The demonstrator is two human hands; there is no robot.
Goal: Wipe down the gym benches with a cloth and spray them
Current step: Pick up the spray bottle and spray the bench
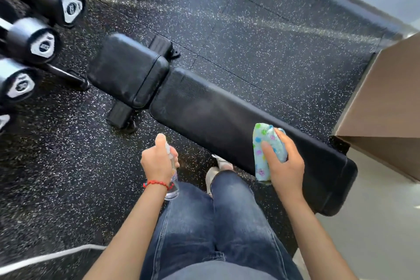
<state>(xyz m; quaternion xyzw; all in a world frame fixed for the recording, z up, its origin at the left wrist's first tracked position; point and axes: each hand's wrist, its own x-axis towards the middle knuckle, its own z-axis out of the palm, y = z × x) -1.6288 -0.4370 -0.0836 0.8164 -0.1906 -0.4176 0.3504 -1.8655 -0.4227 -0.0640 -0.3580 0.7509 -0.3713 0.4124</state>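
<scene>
Jeans filled the near edge. Beyond them the left hand (159,161) gripped the spray bottle (172,179), short of the counter (227,118); the right hand (284,163) clutched the folded cloth (266,148) over its near end. Spraying seemed next: nozzle aimed at the pad, then wiping toward the dumbbells (43,45).

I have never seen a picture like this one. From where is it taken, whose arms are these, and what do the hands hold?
The picture comes from a camera worn on a person's head, looking down, so the arms and jeans are that person's own. No machine is here. The left hand holds a clear spray bottle. The right hand holds a folded cloth with coloured dots over a black bench. The bench stands on a speckled floor. Dumbbells sit at upper left.
</scene>
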